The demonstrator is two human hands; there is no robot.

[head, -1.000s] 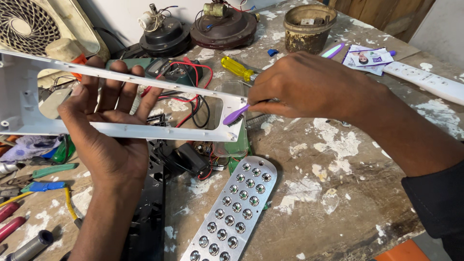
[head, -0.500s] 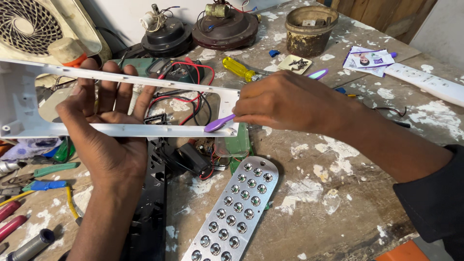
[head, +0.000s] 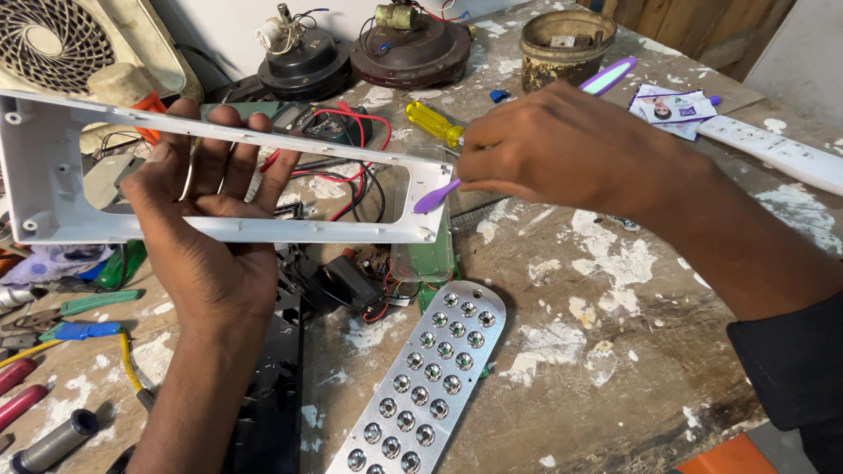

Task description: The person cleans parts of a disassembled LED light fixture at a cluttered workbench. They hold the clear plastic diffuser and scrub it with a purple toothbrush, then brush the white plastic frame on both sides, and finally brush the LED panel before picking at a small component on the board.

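My left hand holds a long white plastic frame up over the bench, fingers spread behind its open window. My right hand grips a purple toothbrush; its head touches the inner right end of the frame. Below the frame lie a silver reflector plate with rows of small lamps, a green circuit board and tangled red and black wires.
A yellow-handled screwdriver, two old fan motors, a rusty round tin, a white power strip, a cream fan grille, and pliers and hand tools lie on the paint-stained wooden bench.
My right hand has tilted the toothbrush so its handle points up and right, with the head now against the frame's right inner end. The frame has barely shifted.
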